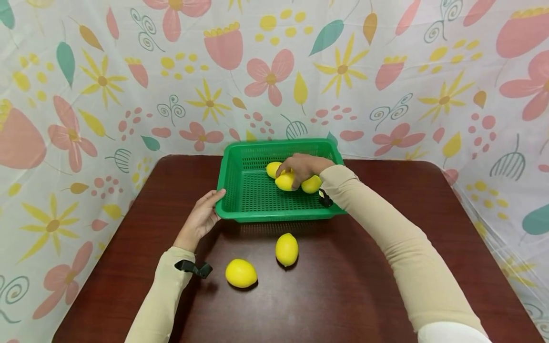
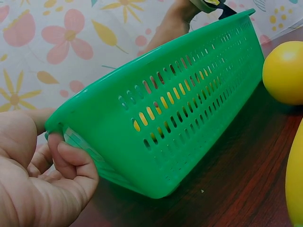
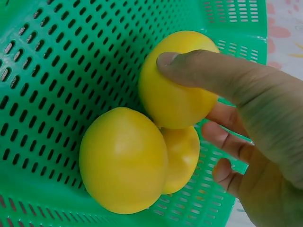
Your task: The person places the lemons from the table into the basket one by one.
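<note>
A green plastic basket (image 1: 274,213) with slotted walls stands toward the back of the table. My left hand (image 1: 200,216) grips its front left corner, the fingers curled at the rim in the left wrist view. Inside the basket, my right hand (image 1: 305,166) holds a yellow lemon (image 1: 285,181), thumb (image 3: 189,66) laid across it in the right wrist view. Two more lemons lie close by: one (image 1: 272,168) behind, partly covered by the hand, and another (image 1: 311,185) to the right.
Two lemons sit on the dark wooden table (image 1: 343,286) in front of the basket, one (image 1: 286,249) near its middle and one (image 1: 241,273) nearer the left forearm. A flower-printed curtain (image 1: 274,71) hangs behind the table and along its sides.
</note>
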`<state>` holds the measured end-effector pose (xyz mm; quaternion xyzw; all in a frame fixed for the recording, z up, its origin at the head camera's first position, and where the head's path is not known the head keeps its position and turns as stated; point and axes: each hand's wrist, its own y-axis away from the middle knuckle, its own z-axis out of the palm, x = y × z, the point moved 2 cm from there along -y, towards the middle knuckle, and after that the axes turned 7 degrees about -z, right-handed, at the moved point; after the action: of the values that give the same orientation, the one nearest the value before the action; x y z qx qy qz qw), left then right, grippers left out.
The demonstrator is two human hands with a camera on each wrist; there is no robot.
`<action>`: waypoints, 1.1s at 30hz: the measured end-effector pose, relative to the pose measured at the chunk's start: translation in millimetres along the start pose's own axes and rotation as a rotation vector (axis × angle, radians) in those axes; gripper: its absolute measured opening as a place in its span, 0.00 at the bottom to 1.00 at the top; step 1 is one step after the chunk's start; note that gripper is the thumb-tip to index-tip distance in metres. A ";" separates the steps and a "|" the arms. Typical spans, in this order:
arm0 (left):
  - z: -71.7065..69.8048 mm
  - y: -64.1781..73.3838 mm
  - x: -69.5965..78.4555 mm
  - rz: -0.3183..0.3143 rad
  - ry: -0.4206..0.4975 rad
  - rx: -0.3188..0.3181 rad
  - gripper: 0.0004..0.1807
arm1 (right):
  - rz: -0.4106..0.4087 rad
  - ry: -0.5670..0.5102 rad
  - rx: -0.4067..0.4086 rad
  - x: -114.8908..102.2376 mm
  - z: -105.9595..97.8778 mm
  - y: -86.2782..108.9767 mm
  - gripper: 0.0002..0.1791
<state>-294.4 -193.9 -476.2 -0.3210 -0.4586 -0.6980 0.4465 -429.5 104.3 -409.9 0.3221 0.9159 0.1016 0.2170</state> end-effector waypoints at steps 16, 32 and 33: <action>-1.6 1.6 1.0 0.035 -0.032 -0.028 0.10 | -0.012 0.031 0.187 -30.9 -21.3 36.2 0.26; 1.3 1.2 0.9 0.000 -0.009 0.004 0.11 | 0.047 -0.011 0.639 -118.3 36.3 117.8 0.21; 1.3 1.0 0.4 -0.002 -0.009 0.003 0.11 | 0.039 -0.014 0.641 -122.0 42.9 121.3 0.21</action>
<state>-293.6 -193.0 -475.0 -0.3228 -0.4620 -0.6962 0.4445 -258.2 122.5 -367.8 0.3924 0.8933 -0.1901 0.1089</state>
